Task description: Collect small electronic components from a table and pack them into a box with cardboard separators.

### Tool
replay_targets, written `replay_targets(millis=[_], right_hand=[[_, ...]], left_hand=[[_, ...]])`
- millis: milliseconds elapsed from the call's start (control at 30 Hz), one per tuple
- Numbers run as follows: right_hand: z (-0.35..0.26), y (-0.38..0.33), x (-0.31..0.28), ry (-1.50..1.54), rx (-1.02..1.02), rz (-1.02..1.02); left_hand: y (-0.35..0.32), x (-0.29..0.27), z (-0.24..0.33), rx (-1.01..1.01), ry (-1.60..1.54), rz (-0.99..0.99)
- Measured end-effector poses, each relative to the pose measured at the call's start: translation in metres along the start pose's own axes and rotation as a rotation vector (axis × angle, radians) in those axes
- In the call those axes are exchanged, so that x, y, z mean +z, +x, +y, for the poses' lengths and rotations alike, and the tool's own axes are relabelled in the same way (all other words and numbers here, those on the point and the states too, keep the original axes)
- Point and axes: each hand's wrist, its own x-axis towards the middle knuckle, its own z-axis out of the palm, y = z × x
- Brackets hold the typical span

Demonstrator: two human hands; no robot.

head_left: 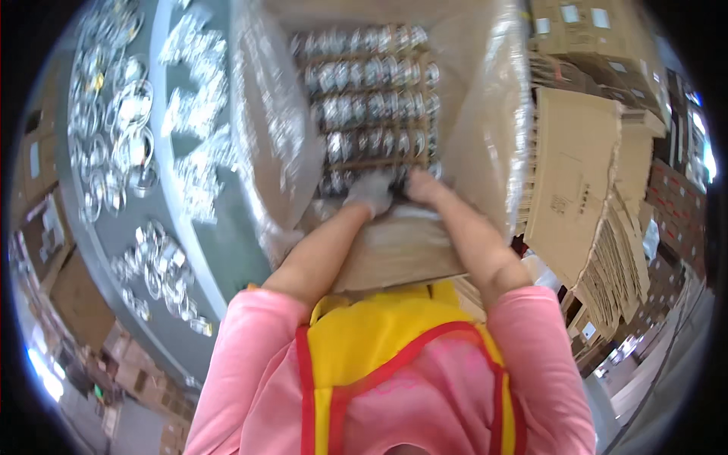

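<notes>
Both my arms reach into a large cardboard box [394, 262] lined with clear plastic [485, 129]. Inside, shiny round metal-and-glass-looking pieces [364, 108] stand on edge in several rows, with brown cardboard strips [377, 163] between them. My left hand [371, 191], pale grey as if gloved, is at the nearest row. Close beside it on the right, my right hand [425, 186] dips into the same row. The fingers of both hands point down among the pieces and are blurred, so what they grip, if anything, cannot be made out.
On the left a grey-green table [114, 243] bears loose shiny round pieces [133, 106] and a line of clear-wrapped ones [193, 114]. Flattened cardboard sheets [572, 167] lean close on the right. Stacked cartons [607, 34] stand at the far right.
</notes>
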Motion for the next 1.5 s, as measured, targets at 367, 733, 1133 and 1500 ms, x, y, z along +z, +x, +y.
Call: replay_targets(millis=[367,733,1133,1500], right_hand=[[-0.039,-0.080,-0.257,1.096,-0.206,1.240],[0.162,-0.168,-0.253,1.118,-0.435,1.721],[0.389,-0.204,-0.360,1.409,0.210,1.967],[0.240,-0.283,-0.219,0.294,-0.659,1.854]], left_hand=[[-0.087,-0.074,0.042,0.078,0.267,-0.256],[-0.208,-0.045,-0.033,-0.228,-0.186,1.243],[-0.122,-0.108,0.164,-0.064,-0.328,1.613],[0.060,-0.138,0.495,0.619,-0.415,0.480]])
